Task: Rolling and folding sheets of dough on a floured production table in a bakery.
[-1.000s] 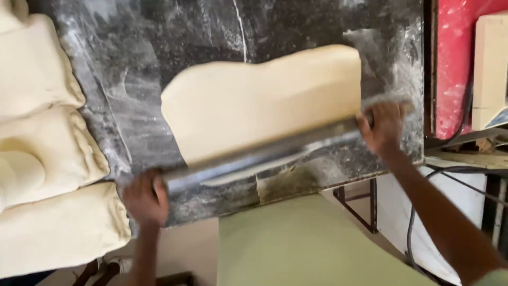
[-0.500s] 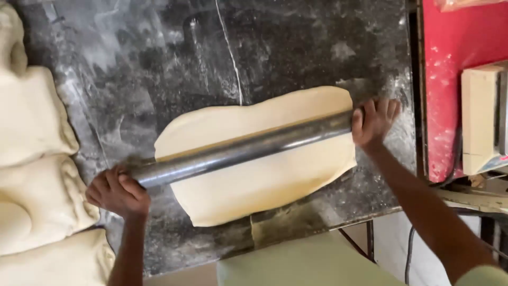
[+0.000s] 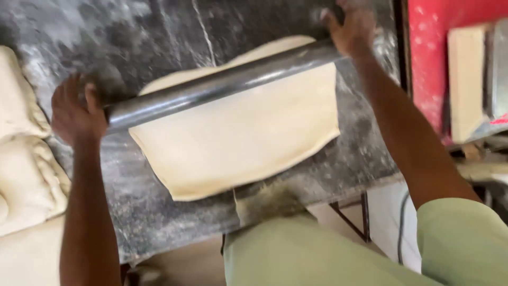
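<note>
A single dark metal rolling pin (image 3: 222,85) is laid across the far part of one flattened sheet of pale dough (image 3: 238,137) on a flour-dusted black stone worktop (image 3: 159,212). The pin's long axis is set on a slant, running from the middle left of the frame up to the upper right, so that its right end is pointed toward the top edge.

The lower left end of the pin is gripped by the left hand (image 3: 76,114), fingers curled around it and thumb raised. The upper right end is covered by the right hand (image 3: 352,26), fingers bent over the bar; how tightly it is clasped cannot be told through the blur. Two hands are counted, one at each end.

The dough sheet is spread at the centre of the frame, roughly rectangular, its near edge close to the worktop's front rim. Folded dough slabs (image 3: 24,159) are stacked at the left edge; at least two are seen. A red surface (image 3: 428,63) with a pale block (image 3: 465,79) on it is seen at the upper right.
</note>
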